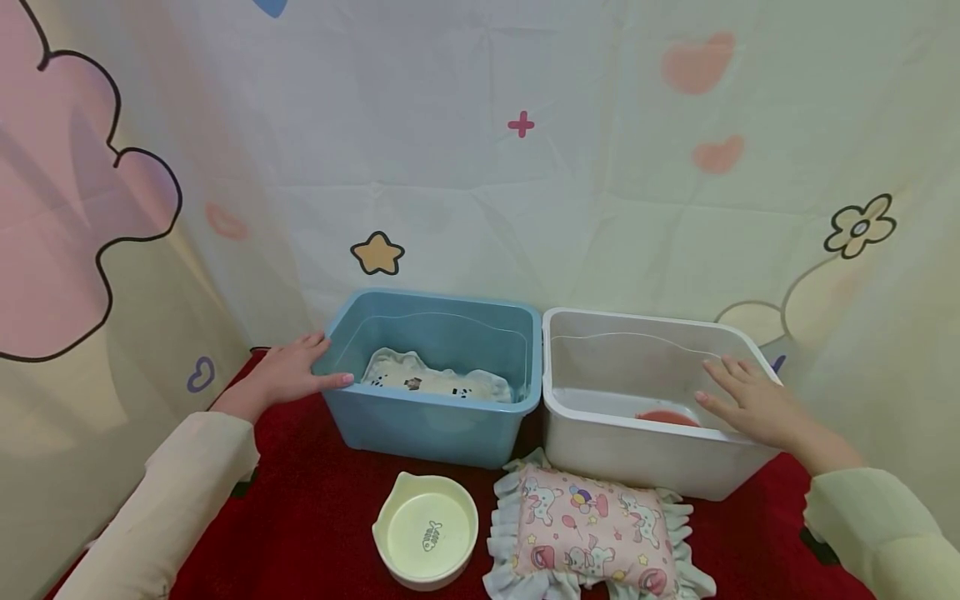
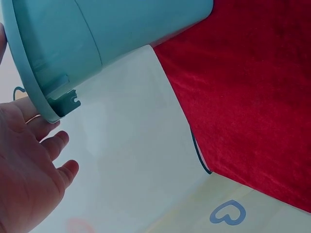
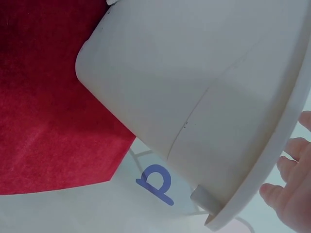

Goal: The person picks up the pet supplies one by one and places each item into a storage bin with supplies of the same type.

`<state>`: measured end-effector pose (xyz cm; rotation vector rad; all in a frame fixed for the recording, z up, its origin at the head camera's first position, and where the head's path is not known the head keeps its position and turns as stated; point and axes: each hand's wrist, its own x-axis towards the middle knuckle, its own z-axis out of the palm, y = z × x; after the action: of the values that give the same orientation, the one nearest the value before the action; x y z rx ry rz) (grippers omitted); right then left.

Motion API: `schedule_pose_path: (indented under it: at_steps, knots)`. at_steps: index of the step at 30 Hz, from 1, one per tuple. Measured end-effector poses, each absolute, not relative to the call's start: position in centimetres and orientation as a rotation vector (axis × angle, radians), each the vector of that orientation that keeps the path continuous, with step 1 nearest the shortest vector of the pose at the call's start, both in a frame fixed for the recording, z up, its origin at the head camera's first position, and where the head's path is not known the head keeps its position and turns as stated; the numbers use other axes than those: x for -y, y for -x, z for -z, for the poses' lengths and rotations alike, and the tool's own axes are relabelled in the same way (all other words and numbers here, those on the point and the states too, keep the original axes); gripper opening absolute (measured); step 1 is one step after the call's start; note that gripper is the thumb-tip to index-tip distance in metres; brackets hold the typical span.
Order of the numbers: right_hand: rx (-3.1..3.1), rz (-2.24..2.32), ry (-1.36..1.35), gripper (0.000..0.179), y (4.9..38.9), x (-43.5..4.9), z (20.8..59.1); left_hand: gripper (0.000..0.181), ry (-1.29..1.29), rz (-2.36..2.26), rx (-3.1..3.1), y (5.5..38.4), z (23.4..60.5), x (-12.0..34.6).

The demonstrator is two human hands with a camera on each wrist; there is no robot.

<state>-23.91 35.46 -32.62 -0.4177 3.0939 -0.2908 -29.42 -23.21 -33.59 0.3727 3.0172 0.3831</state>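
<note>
My left hand (image 1: 288, 372) rests at the left rim of a blue plastic bin (image 1: 427, 429), its thumb over the front edge and its fingers spread along the side. In the left wrist view the fingertips of this hand (image 2: 26, 165) reach the bin's rim. Inside the blue bin lies a pale frilled cloth item (image 1: 431, 383) with small printed figures. On the right, my right hand (image 1: 757, 406) lies over the right end of a white bin (image 1: 630, 454), fingers extended and holding nothing. A red rounded item (image 1: 667, 417) shows in the white bin, partly hidden by its front wall.
A cream bowl (image 1: 405, 521) with pointed ears and a fish print stands in front of the blue bin. Beside it, a pink ruffled pillow (image 1: 592, 533) lies before the white bin. Red cloth (image 1: 300, 508) covers the surface; a printed curtain (image 1: 465, 208) hangs right behind.
</note>
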Motion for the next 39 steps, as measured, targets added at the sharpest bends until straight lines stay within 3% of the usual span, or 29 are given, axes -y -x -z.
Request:
schedule_pose_path:
  at_steps: [15, 39]
  knots:
    - [-3.094, 0.367, 0.488, 0.069, 23.4, -34.8, 33.1, 0.094, -0.369, -0.253, -3.074, 29.2, 33.9, 23.4]
    - [-3.119, 0.39, 0.575, 0.068, 21.8, -32.8, 33.1, 0.102, -0.291, -0.495, -2.965, 29.5, 33.6, 23.3]
